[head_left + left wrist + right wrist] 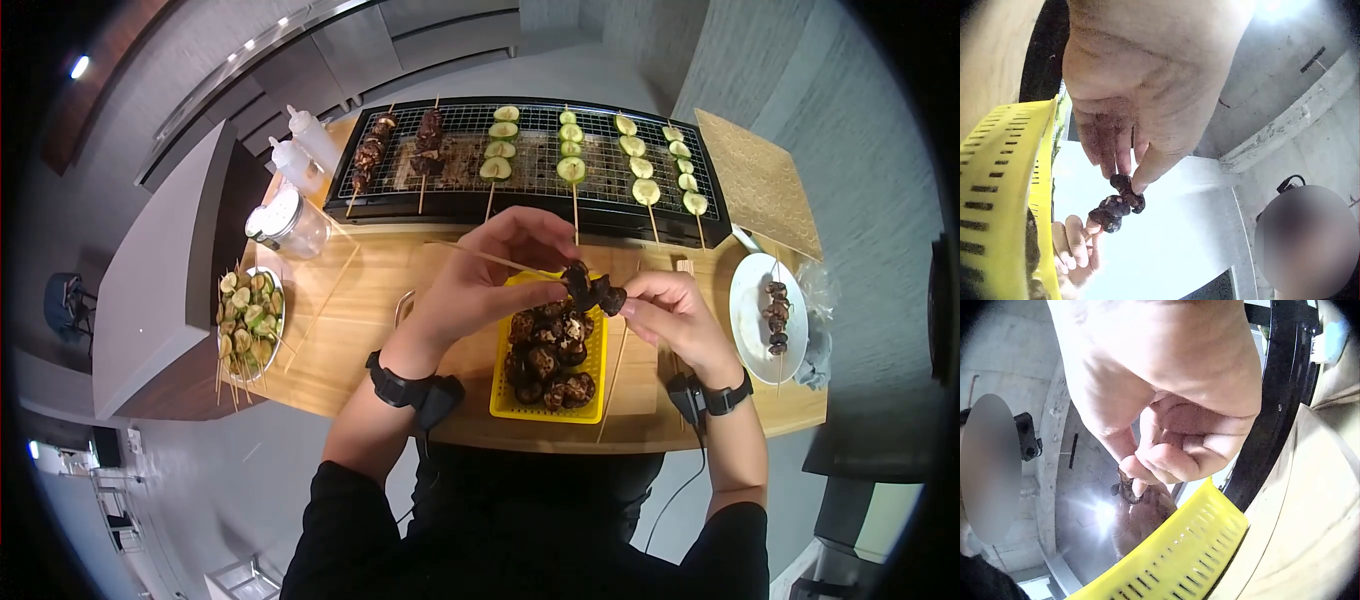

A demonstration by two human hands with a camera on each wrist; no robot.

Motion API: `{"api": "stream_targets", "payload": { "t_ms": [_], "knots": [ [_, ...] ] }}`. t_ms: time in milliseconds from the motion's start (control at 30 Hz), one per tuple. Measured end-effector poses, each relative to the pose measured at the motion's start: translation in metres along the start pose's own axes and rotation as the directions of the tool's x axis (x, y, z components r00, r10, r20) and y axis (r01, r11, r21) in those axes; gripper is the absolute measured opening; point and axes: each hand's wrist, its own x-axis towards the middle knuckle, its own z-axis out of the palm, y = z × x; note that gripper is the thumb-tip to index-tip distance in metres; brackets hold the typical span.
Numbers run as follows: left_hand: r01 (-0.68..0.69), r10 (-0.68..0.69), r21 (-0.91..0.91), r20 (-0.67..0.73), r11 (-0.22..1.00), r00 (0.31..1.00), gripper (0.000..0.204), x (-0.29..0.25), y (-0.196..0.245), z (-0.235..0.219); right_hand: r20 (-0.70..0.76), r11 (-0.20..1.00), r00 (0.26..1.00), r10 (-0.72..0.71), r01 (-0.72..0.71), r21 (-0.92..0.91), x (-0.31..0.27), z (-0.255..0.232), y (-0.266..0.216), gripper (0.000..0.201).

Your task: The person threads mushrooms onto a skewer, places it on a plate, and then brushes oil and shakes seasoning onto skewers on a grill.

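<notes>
Above a yellow basket (pixel 497 390) of dark mushrooms (pixel 540 360), both hands meet at several dark brown mushrooms (pixel 590 290) in a row. My left hand (pixel 485 275) pinches the mushroom at its end between thumb and fingers. A thin wooden skewer (pixel 460 249) runs from the left past that hand toward them. The thumb and fingers of my right hand (pixel 672 312) pinch the rightmost mushroom (pixel 611 300). In the left wrist view the mushrooms (pixel 1110 214) hang between the two hands, and the right wrist view shows a mushroom (pixel 1127 487) at the right fingertips.
Behind the basket stands a black grill (pixel 540 208) bearing mushroom and zucchini skewers. At left are a plate of zucchini skewers (pixel 250 320), a lidded jar (pixel 300 228) and squeeze bottles (pixel 293 162). A white plate (pixel 748 290) with one mushroom skewer lies right. Bare sticks (pixel 322 305) lie on the table.
</notes>
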Motion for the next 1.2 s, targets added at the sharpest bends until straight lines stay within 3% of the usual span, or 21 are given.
{"api": "stream_targets", "payload": {
  "t_ms": [133, 233, 333, 467, 567, 600, 700, 1000, 1200],
  "knots": [
    [-0.028, 0.027, 0.02, 0.038, 0.999, 0.999, 0.052, 0.002, -0.002, 0.001, -0.014, 1.0, 1.0, 0.016, -0.016, -0.023, -0.001, 0.002, -0.006, 0.009],
    [-0.038, 0.038, 0.137, 0.001, 0.99, 0.999, 0.054, 0.0, 0.002, 0.004, -0.051, 0.999, 0.999, 0.0, 0.002, 0.04, 0.0, -0.001, -0.001, 0.011],
    [0.053, -0.056, 0.182, 0.008, 0.982, 0.998, 0.056, -0.001, 0.009, 0.009, -0.091, 0.997, 0.995, -0.051, 0.056, 0.048, 0.003, -0.005, -0.003, 0.015],
    [0.18, -0.228, 0.413, 0.07, 0.893, 0.971, 0.053, -0.006, 0.018, 0.019, -0.154, 0.989, 0.987, -0.051, 0.072, 0.128, 0.004, -0.006, -0.006, 0.019],
    [0.13, -0.35, 0.623, 0.244, 0.772, 0.904, 0.044, -0.008, 0.019, 0.022, -0.181, 0.986, 0.983, -0.037, 0.065, 0.151, 0.003, -0.005, -0.009, 0.019],
    [0.142, -0.371, 0.603, 0.273, 0.785, 0.888, 0.036, -0.008, 0.018, 0.023, -0.184, 0.987, 0.983, -0.028, 0.056, 0.152, 0.003, -0.006, -0.009, 0.019],
    [-0.008, -0.349, 0.676, 0.39, 0.737, 0.852, 0.036, -0.011, 0.017, 0.022, -0.179, 0.986, 0.983, -0.024, 0.053, 0.156, 0.004, -0.005, -0.008, 0.019],
    [-0.02, -0.417, 0.728, 0.414, 0.685, 0.809, 0.032, -0.01, 0.02, 0.031, -0.182, 0.986, 0.983, -0.022, 0.051, 0.157, 0.006, -0.007, -0.003, 0.019],
    [-0.21, -0.246, 0.666, 0.521, 0.715, 0.817, 0.026, -0.012, 0.01, 0.026, -0.185, 0.987, 0.983, -0.013, 0.042, 0.153, 0.006, -0.007, -0.002, 0.019]
  ]
}}
